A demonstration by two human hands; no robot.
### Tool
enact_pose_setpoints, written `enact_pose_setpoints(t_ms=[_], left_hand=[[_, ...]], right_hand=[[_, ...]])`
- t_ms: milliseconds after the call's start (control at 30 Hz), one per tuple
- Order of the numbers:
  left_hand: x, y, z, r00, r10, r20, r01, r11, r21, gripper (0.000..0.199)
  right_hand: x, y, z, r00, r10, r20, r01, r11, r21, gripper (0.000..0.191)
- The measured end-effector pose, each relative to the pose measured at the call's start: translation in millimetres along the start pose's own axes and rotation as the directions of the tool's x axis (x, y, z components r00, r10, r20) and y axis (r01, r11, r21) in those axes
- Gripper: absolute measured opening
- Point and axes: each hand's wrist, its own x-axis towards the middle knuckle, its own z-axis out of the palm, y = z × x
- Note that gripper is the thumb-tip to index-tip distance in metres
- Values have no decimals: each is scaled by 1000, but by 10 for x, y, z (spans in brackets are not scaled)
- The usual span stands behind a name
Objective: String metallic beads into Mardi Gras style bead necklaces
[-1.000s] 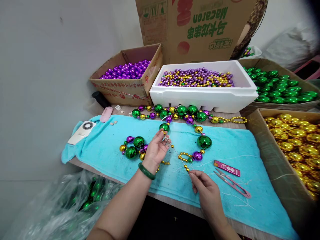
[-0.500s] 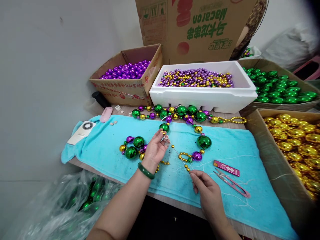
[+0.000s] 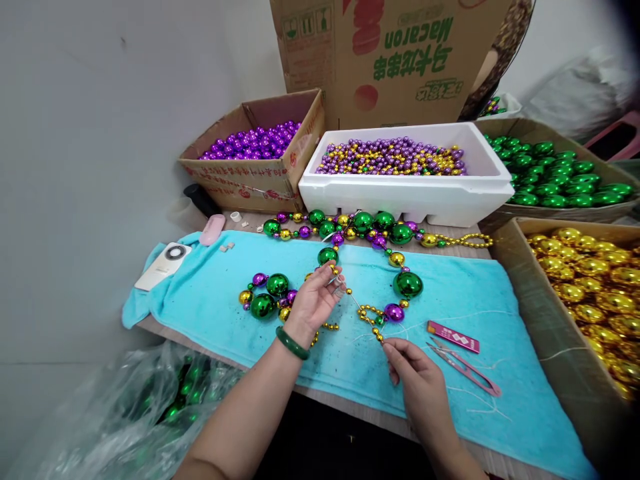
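A string of gold beads (image 3: 375, 329) stretches between my two hands over the towel. My left hand (image 3: 315, 303), with a green bangle at its wrist, pinches the string near a gold bead below a large green ball (image 3: 328, 256). Something white is wrapped round one of its fingers. My right hand (image 3: 417, 380) is closed on the string's lower end, just past the last gold beads. Beside the string, a small gold bead loop joins a purple ball (image 3: 394, 312) and a bigger green ball (image 3: 408, 285). Another beaded cluster (image 3: 263, 306) lies left of my left hand.
Pink thread snips (image 3: 467, 370) and a pink packet (image 3: 453, 336) lie right on the blue towel (image 3: 200, 293). Behind stand a white foam box (image 3: 400, 193) of small beads and a carton (image 3: 240, 180) of purple balls. A carton of gold balls (image 3: 595, 287) stands right.
My left hand has shifted slightly right with the string. My right hand has moved a little right, and the gold beads near it have shifted slightly too.
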Motion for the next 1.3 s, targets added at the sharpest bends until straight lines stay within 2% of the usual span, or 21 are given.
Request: enact_pose_setpoints(t_ms=[267,867,1300], left_hand=[[9,10,14,999,-35,-39,32,998,-57,10],[11,3,8,997,-75,-30,73,995,-61,12],[-9,18,-9,1000,-6,10,5,995,98,17]], right_hand=[[-5,-41,-1,1000,3,-9,-3,1000,0,32],[-8,-39,2,1000,-5,5,5,1000,12,30],[13,52,-70,1000,-8,22,8,999,32,26]])
